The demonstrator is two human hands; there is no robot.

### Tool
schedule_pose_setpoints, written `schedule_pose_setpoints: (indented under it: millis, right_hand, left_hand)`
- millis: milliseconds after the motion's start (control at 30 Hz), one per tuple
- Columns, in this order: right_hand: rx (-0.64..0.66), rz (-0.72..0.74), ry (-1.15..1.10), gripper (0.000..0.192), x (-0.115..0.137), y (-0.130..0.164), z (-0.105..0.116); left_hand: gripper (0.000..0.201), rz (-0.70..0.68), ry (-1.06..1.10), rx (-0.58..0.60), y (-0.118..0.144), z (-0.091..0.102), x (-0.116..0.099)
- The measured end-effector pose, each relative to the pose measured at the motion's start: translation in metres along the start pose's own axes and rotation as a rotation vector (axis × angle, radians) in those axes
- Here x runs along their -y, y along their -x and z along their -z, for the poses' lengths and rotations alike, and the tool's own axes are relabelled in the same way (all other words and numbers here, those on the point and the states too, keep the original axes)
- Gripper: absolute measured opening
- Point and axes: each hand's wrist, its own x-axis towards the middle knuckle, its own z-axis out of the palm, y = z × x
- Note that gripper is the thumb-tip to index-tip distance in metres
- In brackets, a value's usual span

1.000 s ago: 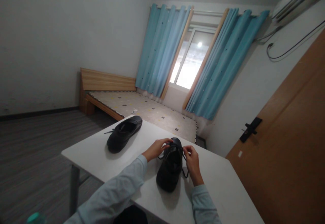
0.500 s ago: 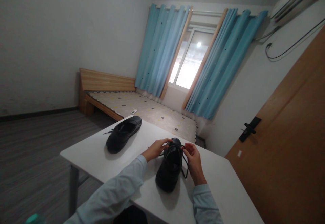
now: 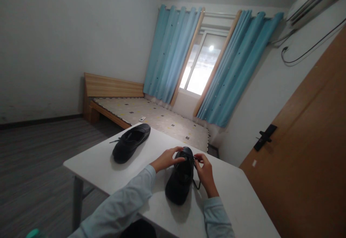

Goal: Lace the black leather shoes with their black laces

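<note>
A black lace-up shoe (image 3: 180,182) lies on the white table (image 3: 235,194) just in front of me, toe pointing away. My left hand (image 3: 167,158) rests on the shoe's left side near the toe, fingertips pinching a black lace. My right hand (image 3: 204,171) is at the shoe's right side, pinching the other lace end, which loops down onto the table. A second black shoe (image 3: 131,142) lies apart at the table's far left, a lace trailing off its side.
A wooden bed (image 3: 151,115) with a patterned mattress stands beyond the table under a window with blue curtains (image 3: 229,72). A wooden door (image 3: 305,148) with a black handle is at the right. A teal object (image 3: 34,233) shows at the bottom left.
Both hands have drawn slightly closer over the toe end of the near shoe, working the laces. The far shoe has not moved.
</note>
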Motion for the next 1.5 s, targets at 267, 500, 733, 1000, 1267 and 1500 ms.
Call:
schedule_pose_setpoints:
  millis: [267, 500, 733, 1000, 1267, 1500]
  right_hand:
    - [0.036, 0.070, 0.096, 0.015, -0.011, -0.003, 0.005]
    - [-0.036, 0.081, 0.205, 0.016, -0.018, -0.002, 0.005]
    - [-0.163, -0.007, 0.229, 0.015, -0.035, -0.004, 0.012]
    - [-0.255, -0.353, -0.139, 0.028, -0.040, -0.007, 0.018]
    - [-0.229, -0.438, -0.774, 0.037, -0.011, -0.005, 0.011]
    - [-0.182, -0.173, -0.143, 0.025, -0.005, -0.005, 0.013]
  left_hand:
    - [0.062, -0.015, -0.020, 0.023, 0.001, -0.002, 0.005]
    - [0.061, -0.023, -0.010, 0.020, 0.001, -0.003, 0.008]
    - [0.059, -0.017, 0.013, 0.030, 0.001, -0.003, 0.008]
    - [0.060, -0.012, 0.015, 0.043, 0.001, -0.004, 0.012]
    - [0.060, -0.018, 0.027, 0.046, 0.001, -0.004, 0.013]
    - [0.061, -0.047, 0.042, 0.044, 0.000, -0.006, 0.014]
